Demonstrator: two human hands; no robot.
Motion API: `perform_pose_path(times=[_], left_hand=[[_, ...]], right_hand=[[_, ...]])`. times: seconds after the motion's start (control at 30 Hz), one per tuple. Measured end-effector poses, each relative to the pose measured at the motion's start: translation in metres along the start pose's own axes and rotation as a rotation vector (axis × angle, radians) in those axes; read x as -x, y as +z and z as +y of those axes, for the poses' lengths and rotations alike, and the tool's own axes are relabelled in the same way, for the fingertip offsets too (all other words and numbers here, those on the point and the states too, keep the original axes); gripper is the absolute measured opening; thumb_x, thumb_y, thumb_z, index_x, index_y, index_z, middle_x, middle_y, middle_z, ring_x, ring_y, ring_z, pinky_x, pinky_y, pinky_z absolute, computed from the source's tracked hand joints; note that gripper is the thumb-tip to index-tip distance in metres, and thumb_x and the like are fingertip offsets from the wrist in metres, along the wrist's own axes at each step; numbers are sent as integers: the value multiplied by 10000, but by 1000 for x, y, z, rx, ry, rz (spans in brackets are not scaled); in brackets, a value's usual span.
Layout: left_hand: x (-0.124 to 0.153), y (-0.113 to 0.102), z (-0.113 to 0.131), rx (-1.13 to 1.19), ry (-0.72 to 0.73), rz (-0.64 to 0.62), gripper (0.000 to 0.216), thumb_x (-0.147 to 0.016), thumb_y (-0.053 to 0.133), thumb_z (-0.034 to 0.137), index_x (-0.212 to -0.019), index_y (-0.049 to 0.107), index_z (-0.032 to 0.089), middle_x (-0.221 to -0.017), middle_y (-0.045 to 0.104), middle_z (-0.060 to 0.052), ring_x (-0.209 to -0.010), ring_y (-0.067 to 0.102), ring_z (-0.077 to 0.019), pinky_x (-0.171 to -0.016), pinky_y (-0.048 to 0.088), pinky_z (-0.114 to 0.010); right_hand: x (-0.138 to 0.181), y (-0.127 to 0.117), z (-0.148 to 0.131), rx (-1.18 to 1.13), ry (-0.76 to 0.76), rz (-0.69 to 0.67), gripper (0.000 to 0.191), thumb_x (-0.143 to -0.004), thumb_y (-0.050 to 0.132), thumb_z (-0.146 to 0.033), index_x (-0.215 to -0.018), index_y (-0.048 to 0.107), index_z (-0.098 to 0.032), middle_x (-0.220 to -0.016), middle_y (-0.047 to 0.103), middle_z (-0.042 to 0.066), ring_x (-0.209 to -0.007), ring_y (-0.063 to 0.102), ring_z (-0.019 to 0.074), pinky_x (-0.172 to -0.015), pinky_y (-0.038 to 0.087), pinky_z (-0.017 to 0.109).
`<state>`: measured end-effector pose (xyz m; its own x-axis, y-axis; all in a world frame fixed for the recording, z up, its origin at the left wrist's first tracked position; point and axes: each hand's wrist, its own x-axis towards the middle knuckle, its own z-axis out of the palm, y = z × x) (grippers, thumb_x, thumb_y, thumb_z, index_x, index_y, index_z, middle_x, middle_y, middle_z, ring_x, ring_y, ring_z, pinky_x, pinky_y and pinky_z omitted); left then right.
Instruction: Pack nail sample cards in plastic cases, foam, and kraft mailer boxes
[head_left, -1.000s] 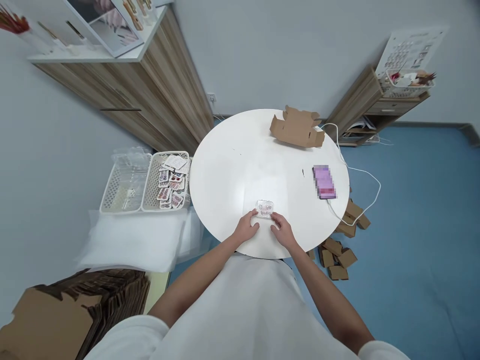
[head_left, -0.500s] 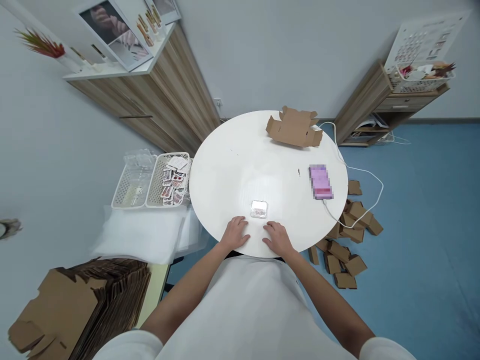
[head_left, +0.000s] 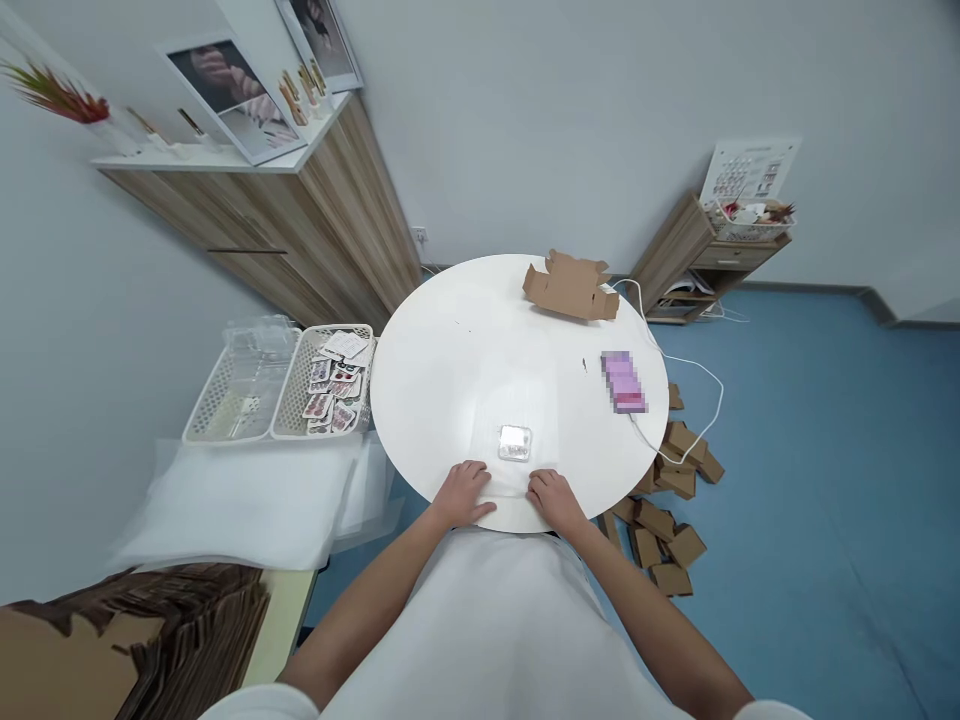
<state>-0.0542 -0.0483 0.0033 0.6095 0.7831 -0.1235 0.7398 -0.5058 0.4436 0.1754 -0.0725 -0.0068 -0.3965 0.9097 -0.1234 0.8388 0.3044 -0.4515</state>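
A small clear case [head_left: 514, 443] lies flat near the front of the round white table [head_left: 427, 350]. Some of its contents look pale and patterned, too small to make out. Beneath it a thin translucent sheet [head_left: 490, 476] shows faintly on the tabletop. My left hand [head_left: 463, 494] rests at the sheet's near left corner, thumb apart from the fingers. At the near right corner lies my right hand [head_left: 556, 499], its fingers slightly bent and touching the sheet. Neither hand touches the case.
An unfolded cardboard box [head_left: 571, 287] sits at the table's back, with a blurred purple phone [head_left: 624, 382] and its white cable on the right. Left stand baskets, one with printed cards [head_left: 334, 385], above white sheets [head_left: 240, 500] and stacked flat cardboard [head_left: 202, 640]. Small boxes [head_left: 660, 530] lie on the floor.
The view has shifted, so the table sits a little lower and further left. Both hands stay by the case; the right thumb has drawn closer to its fingers. The translucent sheet shows more plainly.
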Motion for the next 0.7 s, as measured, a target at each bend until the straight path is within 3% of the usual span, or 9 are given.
perform_pose_path(times=[0.2, 0.27, 0.37, 0.43, 0.53, 0.7], left_hand=[[25, 4, -12, 84, -12, -58, 218, -748, 409, 129, -906, 537, 206, -963, 567, -57, -896, 504, -198, -812, 370, -354], [28, 5, -15, 159, -53, -44, 220, -749, 392, 120, -885, 546, 201, -919, 588, -48, -868, 523, -190, -799, 386, -345], [28, 3, -19, 289, -108, 10, 229, -768, 380, 148, -904, 557, 201, -925, 608, -41, -871, 541, -183, -796, 407, -328], [24, 0, -21, 371, -147, 65, 238, -769, 387, 162, -925, 562, 203, -963, 610, -38, -904, 543, -177, -818, 409, -313], [14, -6, -23, 488, -224, 130, 222, -791, 392, 230, -931, 563, 205, -958, 617, -30, -904, 553, -167, -804, 418, -287], [-10, -12, -29, 511, -401, 176, 236, -782, 439, 317, -945, 548, 187, -820, 618, -27, -773, 571, -165, -670, 429, -265]], right_hand=[[22, -1, -26, -146, 77, -57, 182, -863, 338, -259, -837, 512, -210, -872, 575, 42, -827, 508, 186, -722, 398, 324], [30, 1, -29, -185, 74, -40, 174, -818, 430, -321, -928, 504, -209, -958, 566, 58, -892, 503, 203, -770, 395, 347], [39, 5, -26, -201, 91, 50, 385, -719, 552, -348, -1067, 470, -204, -1144, 503, 91, -1073, 433, 250, -891, 345, 398], [40, 7, -21, -232, 166, 125, 295, -742, 500, -288, -1026, 501, -208, -1155, 505, 88, -1101, 426, 243, -918, 328, 404], [32, 5, -13, -368, 325, 210, 195, -796, 376, -265, -902, 533, -215, -1010, 577, 74, -957, 520, 212, -828, 395, 365], [7, -3, -4, -472, 527, 237, 267, -809, 313, -380, -722, 505, -215, -710, 582, 23, -675, 528, 177, -608, 403, 290]])
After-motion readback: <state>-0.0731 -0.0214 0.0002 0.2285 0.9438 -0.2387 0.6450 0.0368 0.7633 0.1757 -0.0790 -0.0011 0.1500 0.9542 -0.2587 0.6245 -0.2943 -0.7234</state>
